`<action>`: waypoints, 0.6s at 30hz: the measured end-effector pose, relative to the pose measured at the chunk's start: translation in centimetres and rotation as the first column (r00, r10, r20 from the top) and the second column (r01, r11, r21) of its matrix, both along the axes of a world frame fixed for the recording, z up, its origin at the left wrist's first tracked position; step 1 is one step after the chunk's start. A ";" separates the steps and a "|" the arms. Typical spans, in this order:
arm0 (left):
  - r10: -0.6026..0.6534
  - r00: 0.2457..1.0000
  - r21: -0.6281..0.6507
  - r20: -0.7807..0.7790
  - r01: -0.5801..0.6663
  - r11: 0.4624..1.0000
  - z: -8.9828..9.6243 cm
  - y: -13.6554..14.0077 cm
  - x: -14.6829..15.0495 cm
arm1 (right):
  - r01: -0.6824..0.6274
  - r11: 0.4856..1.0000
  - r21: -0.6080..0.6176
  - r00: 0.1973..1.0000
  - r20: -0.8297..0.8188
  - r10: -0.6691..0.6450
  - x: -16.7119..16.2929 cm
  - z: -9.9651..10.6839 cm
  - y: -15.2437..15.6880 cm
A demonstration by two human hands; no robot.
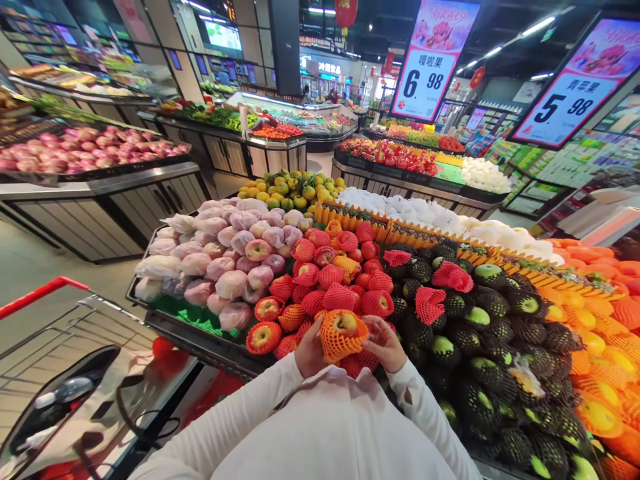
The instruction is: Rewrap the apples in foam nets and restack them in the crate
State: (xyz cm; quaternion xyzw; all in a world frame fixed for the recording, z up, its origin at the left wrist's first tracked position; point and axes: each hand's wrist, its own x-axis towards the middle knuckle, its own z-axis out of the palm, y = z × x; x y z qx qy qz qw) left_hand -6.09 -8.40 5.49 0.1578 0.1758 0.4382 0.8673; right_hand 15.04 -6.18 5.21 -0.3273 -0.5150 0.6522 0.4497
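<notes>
An apple in an orange foam net is held up in front of my chest, its stem end facing up. My left hand grips it from the left side. On the other side, the fingers of my right hand are closed on the edge of the net. Just beyond lies a heap of apples in red foam nets, a few in orange ones. Green apples in black nets fill the section to the right, with some loose red nets on top. To the left are apples in thin clear wrap.
A shopping cart with a red handle stands at my left, holding bags. Behind the apples are yellow-green citrus and white-wrapped fruit. Orange-netted fruit lies far right. An onion stand is further left. Price screens hang overhead.
</notes>
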 end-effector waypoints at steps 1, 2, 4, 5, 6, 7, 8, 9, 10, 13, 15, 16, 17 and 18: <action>0.004 1.000 -0.022 0.011 -0.004 1.000 0.0 0.0 0.2 | 0.010 0.998 0.066 0.998 0.066 -0.014 -0.1 0.0 -0.1; 0.009 1.000 -0.050 -0.007 -0.009 0.999 0.1 0.0 0.4 | 0.024 0.989 0.144 0.989 0.138 -0.044 -0.3 0.1 -0.3; -0.006 0.994 -0.112 -0.105 -0.005 0.994 0.1 0.0 0.6 | 0.042 0.949 0.312 0.955 0.267 -0.130 -0.5 1.0 -0.8; -0.029 0.986 -0.136 -0.162 0.006 0.991 0.1 0.0 0.7 | 0.039 0.924 0.381 0.935 0.313 -0.168 -0.6 1.5 -1.1; -0.054 0.976 -0.151 -0.211 0.021 0.988 0.2 0.0 0.7 | 0.025 0.902 0.430 0.920 0.343 -0.189 -0.6 2.1 -1.5; -0.075 0.965 -0.157 -0.251 0.036 0.987 0.3 -0.1 0.7 | -0.001 0.888 0.460 0.914 0.360 -0.185 -0.7 2.6 -1.8; -0.089 0.957 -0.152 -0.278 0.047 0.987 0.5 -0.1 0.7 | -0.032 0.880 0.474 0.915 0.369 -0.165 -0.7 2.9 -2.1; -0.092 0.952 -0.135 -0.293 0.054 0.989 0.7 -0.1 0.8 | -0.059 0.878 0.475 0.918 0.372 -0.139 -0.9 3.1 -2.4; -0.080 0.951 -0.109 -0.298 0.050 0.993 0.9 -0.1 1.0 | -0.072 0.882 0.466 0.921 0.370 -0.120 -1.1 3.1 -2.6; 0.013 0.949 -0.002 -0.316 -0.014 1.000 1.3 0.1 1.8 | 0.001 0.924 0.382 0.926 0.348 -0.145 -2.1 2.1 -2.7; 0.082 0.921 0.092 -0.380 -0.051 0.994 1.2 0.4 2.3 | 0.105 0.940 0.325 0.923 0.321 -0.214 -2.6 1.1 -2.4; 0.116 0.894 0.144 -0.433 -0.058 0.988 1.1 0.5 2.4 | 0.153 0.936 0.316 0.919 0.303 -0.253 -2.8 0.6 -2.3; 0.147 0.857 0.197 -0.494 -0.054 0.979 0.9 0.7 2.5 | 0.193 0.929 0.315 0.915 0.283 -0.286 -2.9 0.2 -2.1; 0.179 0.811 0.252 -0.557 -0.039 0.967 0.8 0.8 2.4 | 0.223 0.921 0.318 0.912 0.265 -0.312 -2.9 -0.2 -1.8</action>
